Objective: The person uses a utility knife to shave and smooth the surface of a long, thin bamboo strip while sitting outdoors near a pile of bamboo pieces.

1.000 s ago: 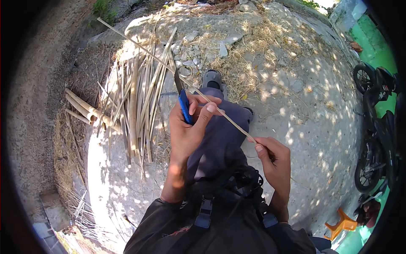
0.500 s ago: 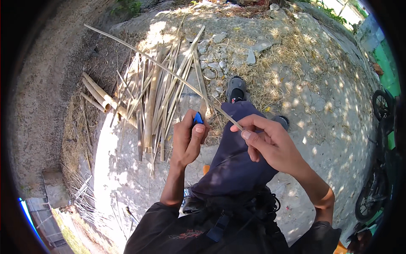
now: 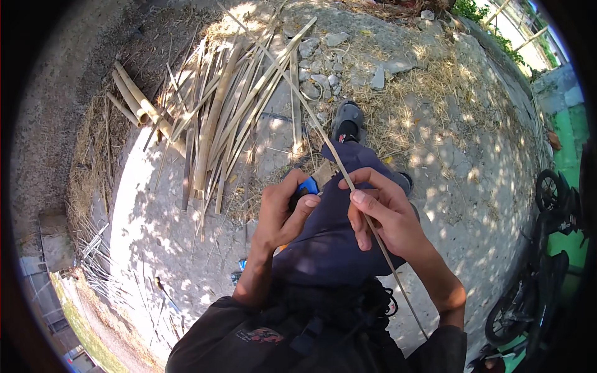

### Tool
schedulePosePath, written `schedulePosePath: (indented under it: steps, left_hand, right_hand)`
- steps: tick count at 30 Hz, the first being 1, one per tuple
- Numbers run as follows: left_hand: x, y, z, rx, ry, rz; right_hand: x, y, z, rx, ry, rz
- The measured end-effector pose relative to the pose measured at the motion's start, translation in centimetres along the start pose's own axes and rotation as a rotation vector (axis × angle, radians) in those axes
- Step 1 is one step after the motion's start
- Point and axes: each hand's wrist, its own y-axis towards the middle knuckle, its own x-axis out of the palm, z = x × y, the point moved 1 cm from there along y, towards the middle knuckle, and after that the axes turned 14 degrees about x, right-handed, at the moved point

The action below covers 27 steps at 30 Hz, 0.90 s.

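Observation:
My left hand is closed around a blue-and-black-handled knife. Its short, broad, brownish blade points toward my right hand and stays just apart from the strip. Between thumb and fingers of my right hand is pinched a long, thin bamboo strip. One end of the strip reaches away over the pile on the ground, and the other runs back past my right forearm. Beneath both hands is my leg in dark trousers.
A heap of split bamboo strips lies ahead on the left, beside thicker bamboo poles. Broken stones and dry shavings litter the ground ahead. Motorbikes stand at the right. More thin strips lie at lower left.
The bamboo strip has slid back through my right hand, so a long tail now passes my forearm. My left hand has brought the knife closer to it.

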Motion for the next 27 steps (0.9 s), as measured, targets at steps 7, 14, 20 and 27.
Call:
schedulePosePath:
  steps: [7,14,20,27]
  left_hand:
    - [-2.0,-0.4,0.8,0.042,0.067,-0.079]
    - [-1.9,0.8,1.7,0.140,0.128,-0.163]
    - [-1.8,1.9,1.5,0.180,0.129,-0.158]
    - [-1.0,2.0,0.5,0.182,0.163,-0.140]
  right_hand:
    - [0.7,-1.6,1.6,-0.193,-0.237,0.102]
    - [1.3,-1.9,2.1,-0.288,-0.242,0.114]
    - [0.9,-1.8,2.8,-0.314,-0.277,0.036]
    - [0.7,-2.2,2.5,-0.218,-0.182,-0.016]
